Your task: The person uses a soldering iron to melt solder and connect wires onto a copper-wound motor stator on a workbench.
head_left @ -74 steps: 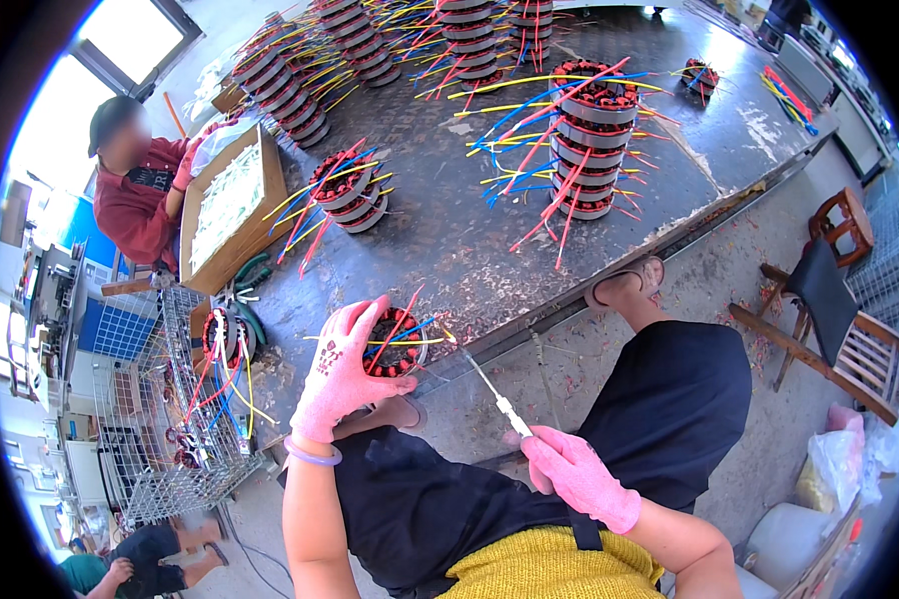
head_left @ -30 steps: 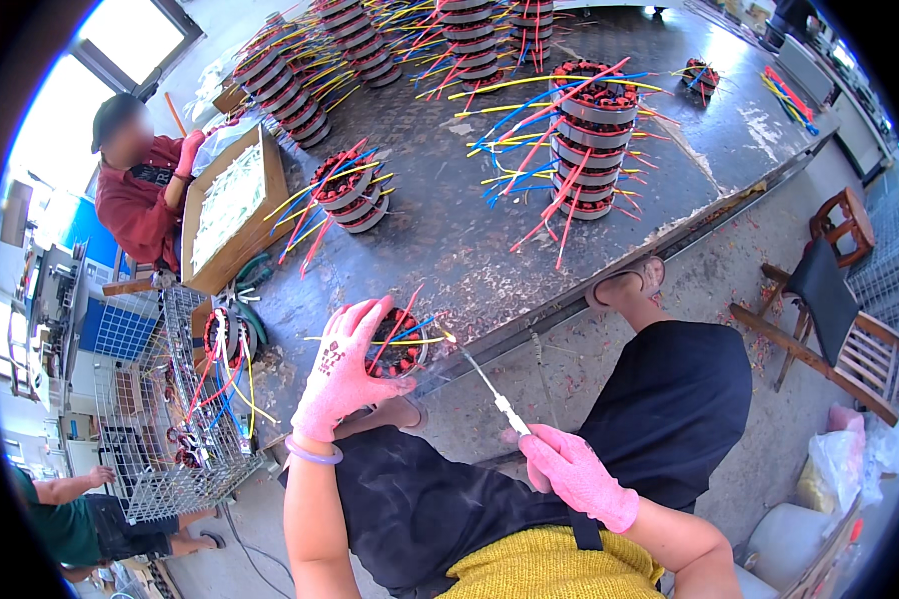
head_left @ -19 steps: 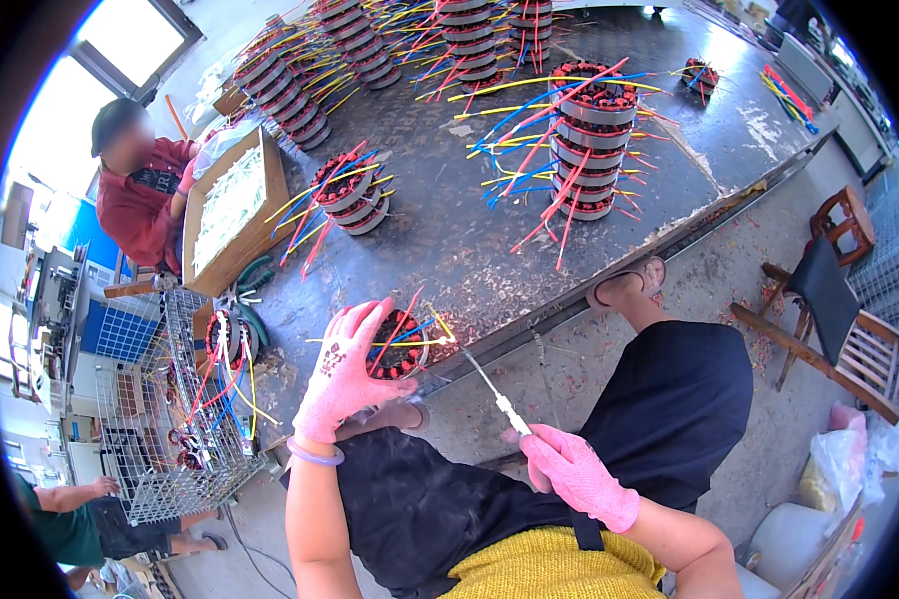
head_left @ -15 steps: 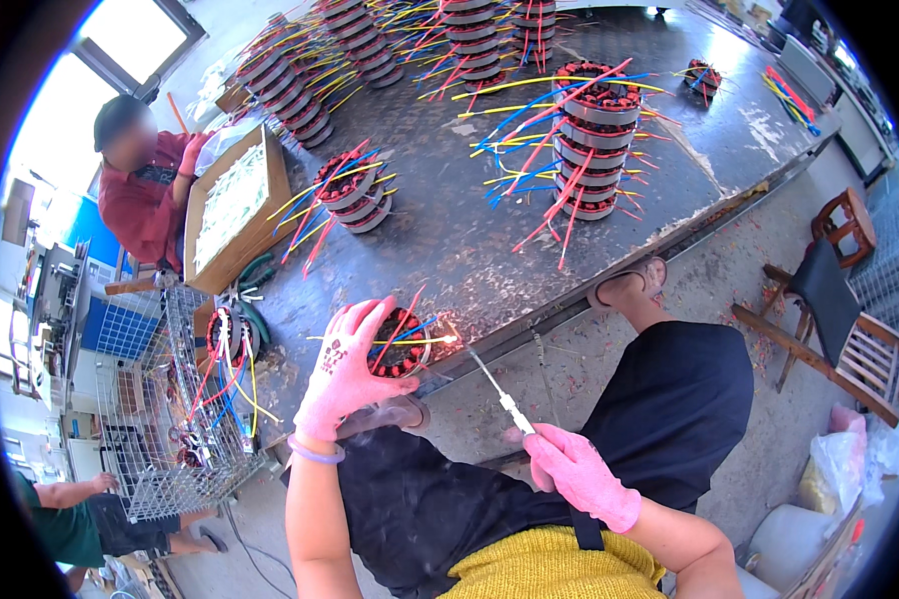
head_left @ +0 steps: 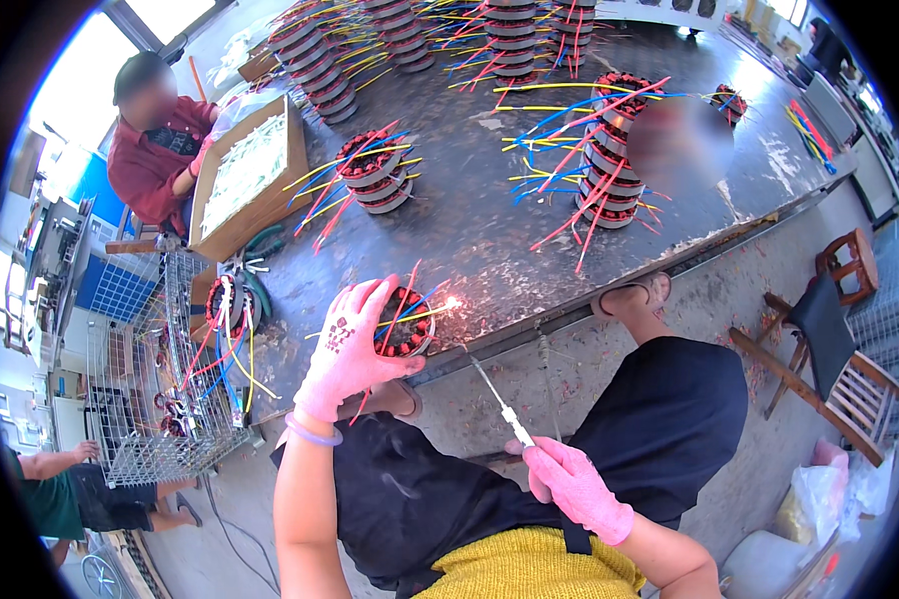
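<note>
My left hand [head_left: 348,349], in a pink glove, curls its fingers and thumb around a ring-shaped motor stator [head_left: 426,334] with red windings at the table's near edge. Red, blue and yellow wires stick out of it. At the right-hand end of the yellow wire burns a small bright flame [head_left: 453,303]. My right hand [head_left: 577,489], also gloved in pink, grips a thin rod-shaped tool [head_left: 510,415] by its white handle. The tool's narrow metal tip points up toward the stator, a little apart from the flame. Whether the tip itself burns, I cannot tell.
Stacks of wired stators [head_left: 609,175] stand on the dark table [head_left: 489,220], with a shorter stack [head_left: 380,190] behind my left hand. Pliers [head_left: 260,245] lie near another stator [head_left: 232,299] at left. Beyond are a cardboard box [head_left: 298,150], a wire basket [head_left: 135,439] and a seated person [head_left: 155,165].
The tool's tip and the yellow wire's end were close together; now there is a gap between them. The wire end with its flame sits higher. My left hand stays around the stator.
</note>
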Available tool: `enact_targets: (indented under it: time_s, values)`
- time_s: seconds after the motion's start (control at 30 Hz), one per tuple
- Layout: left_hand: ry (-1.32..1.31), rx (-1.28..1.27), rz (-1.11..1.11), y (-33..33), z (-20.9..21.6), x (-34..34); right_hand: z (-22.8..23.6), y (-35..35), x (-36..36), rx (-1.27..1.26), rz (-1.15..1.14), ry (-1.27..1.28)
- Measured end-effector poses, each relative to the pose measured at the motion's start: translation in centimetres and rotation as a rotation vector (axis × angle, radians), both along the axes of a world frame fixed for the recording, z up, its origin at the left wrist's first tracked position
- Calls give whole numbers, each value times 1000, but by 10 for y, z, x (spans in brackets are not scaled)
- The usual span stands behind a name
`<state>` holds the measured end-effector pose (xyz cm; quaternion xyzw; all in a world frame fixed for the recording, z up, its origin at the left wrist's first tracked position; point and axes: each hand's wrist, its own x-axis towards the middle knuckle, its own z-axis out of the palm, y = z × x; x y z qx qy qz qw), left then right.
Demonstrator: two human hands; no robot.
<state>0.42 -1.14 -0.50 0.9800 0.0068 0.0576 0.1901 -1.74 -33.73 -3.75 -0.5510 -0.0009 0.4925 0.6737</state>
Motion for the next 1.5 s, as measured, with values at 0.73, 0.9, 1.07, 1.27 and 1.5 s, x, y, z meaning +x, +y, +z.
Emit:
enact_targets:
  time_s: [0.73, 0.9, 1.07, 1.27, 1.5]
  values:
    - [-22, -47, -33, 11, -5, -8, 14, 0, 11, -149, 130, -79]
    - [-3, -60, -41, 9, -3, -2, 13, 1, 10, -126, 86, -65]
    - [46, -57, -22, 7, -2, -2, 6, -2, 8, -71, 58, -19]
    - [61, -54, -8, 4, 2, 0, 8, 0, 7, -62, 57, -16]
    - [45, -32, -5, 2, 1, 1, 4, 1, 5, -65, 78, -65]
